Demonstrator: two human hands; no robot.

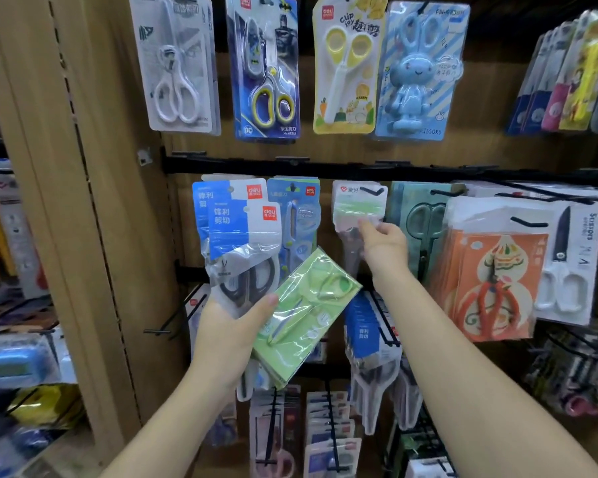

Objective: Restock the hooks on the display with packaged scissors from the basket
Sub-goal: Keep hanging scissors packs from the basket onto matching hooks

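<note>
We see the left hand (228, 336) low at centre, thumb over the top and fingers curled underneath, gripping a green scissors pack (304, 319). The pack is tilted, with its top corner pointing up and right. Layered edges at its lower end look like more than one pack in the grip. Just above that hand is a blue-and-white pack (246, 232) with black-handled scissors; we cannot tell if the hand also holds it.

The right hand (382, 243) is raised to the middle row of the display (145, 201). Its fingers pinch the lower edge of the header on a white-and-green pack (358, 205), which hangs on a black hook (373, 191) under the black rail (325, 167).

A light blue pack (294, 215) hangs just left of it and a teal pack (418, 219) just right. An orange pack (491, 270) hangs further right. The top row has a yellow pack (346, 63) and a blue rabbit pack (418, 70).
</note>
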